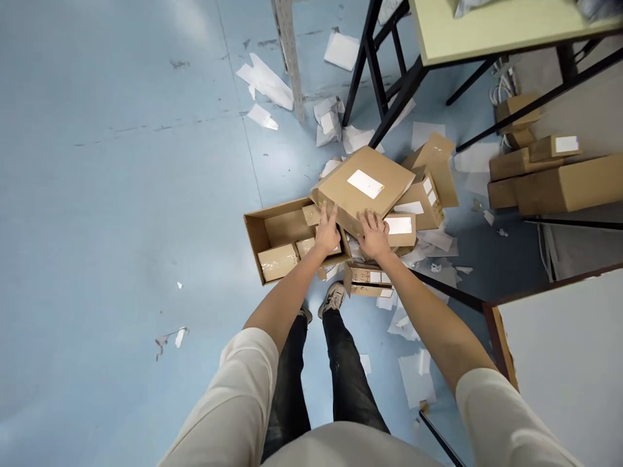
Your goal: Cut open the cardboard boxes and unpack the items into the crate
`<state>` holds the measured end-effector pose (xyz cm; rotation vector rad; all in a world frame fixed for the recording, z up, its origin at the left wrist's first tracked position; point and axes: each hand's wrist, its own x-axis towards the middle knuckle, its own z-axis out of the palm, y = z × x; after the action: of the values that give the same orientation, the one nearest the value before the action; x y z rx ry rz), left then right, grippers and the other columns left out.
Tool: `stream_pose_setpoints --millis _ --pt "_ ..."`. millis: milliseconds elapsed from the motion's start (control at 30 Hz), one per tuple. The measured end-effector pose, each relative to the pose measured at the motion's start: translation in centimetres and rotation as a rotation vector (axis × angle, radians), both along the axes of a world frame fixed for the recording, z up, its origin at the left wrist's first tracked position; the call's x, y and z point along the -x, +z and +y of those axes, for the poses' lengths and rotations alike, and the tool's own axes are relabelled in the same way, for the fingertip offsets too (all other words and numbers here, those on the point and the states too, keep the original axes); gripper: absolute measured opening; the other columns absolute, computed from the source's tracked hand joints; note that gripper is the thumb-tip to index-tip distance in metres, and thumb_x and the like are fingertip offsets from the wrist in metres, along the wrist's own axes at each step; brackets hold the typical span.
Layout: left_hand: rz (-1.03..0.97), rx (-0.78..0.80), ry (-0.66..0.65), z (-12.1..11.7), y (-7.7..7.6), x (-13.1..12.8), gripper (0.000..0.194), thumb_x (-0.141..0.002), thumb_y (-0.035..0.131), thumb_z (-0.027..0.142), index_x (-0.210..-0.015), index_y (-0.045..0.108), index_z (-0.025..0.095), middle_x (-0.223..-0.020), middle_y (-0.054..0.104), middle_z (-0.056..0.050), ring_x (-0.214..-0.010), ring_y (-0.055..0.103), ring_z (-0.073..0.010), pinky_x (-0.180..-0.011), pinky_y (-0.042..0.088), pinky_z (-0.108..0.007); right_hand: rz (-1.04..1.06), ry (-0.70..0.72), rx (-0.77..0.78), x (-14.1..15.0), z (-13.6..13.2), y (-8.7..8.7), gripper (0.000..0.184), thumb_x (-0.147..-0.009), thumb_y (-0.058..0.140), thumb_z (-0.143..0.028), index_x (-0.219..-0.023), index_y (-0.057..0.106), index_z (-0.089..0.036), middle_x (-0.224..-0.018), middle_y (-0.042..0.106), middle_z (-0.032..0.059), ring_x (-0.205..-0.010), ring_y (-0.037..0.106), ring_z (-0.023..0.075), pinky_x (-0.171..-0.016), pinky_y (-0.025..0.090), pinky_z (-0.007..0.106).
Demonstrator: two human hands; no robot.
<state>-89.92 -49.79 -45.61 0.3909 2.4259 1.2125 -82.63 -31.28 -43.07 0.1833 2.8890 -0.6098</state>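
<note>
In the head view a large cardboard box with a white label lies slanted on top of other boxes. My left hand touches its near left corner, fingers stretched out above the open carton. Against the near side of the same box, my right hand rests with spread fingers. Neither hand visibly wraps around it. Below my left hand, a long open carton holds a small taped box and other small boxes, partly hidden by my left arm. A smaller labelled box sits just right of my right hand.
More cardboard boxes are heaped behind on the right. Paper scraps litter the blue floor. A pale-topped table with black legs stands at upper right, and boxes lie under it. A white panel is at lower right.
</note>
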Motion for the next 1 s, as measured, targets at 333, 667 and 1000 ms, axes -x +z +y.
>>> stream_pose_setpoints --millis 333,667,1000 --pt "0.031 -0.022 -0.339 7.4 -5.7 -0.9 0.096 -0.072 0.054 0.006 -0.163 0.021 0.013 -0.17 0.021 -0.012 -0.158 0.014 -0.0272 -0.132 0.012 -0.049 -0.093 -0.102 -0.111 -4.4 4.4 -3.4 0.063 -0.091 0.048 -0.03 -0.152 0.041 -0.018 -0.148 0.048 0.0203 -0.14 0.03 0.0423 -0.116 0.015 0.068" --pt "0.105 -0.077 -0.494 11.4 -6.5 -3.0 0.077 -0.078 0.047 0.003 -0.154 0.042 0.02 -0.164 0.037 -0.009 -0.152 0.032 -0.0236 -0.128 0.026 -0.045 -0.249 -0.097 -0.31 -7.7 6.1 -3.4 0.058 -0.095 0.044 -0.029 -0.151 0.043 -0.015 -0.158 0.036 0.0188 -0.141 0.029 0.0384 -0.114 0.025 0.057" --pt "-0.091 0.417 -0.168 -8.3 -8.0 -4.6 0.054 -0.082 0.05 0.006 -0.134 0.059 0.019 -0.144 0.056 -0.012 -0.137 0.05 -0.0285 -0.118 0.039 -0.047 -0.307 0.079 -0.079 -5.4 -5.6 -6.9 0.053 -0.094 0.046 -0.029 -0.146 0.051 -0.018 -0.153 0.045 0.0175 -0.133 0.04 0.0392 -0.107 0.035 0.055"
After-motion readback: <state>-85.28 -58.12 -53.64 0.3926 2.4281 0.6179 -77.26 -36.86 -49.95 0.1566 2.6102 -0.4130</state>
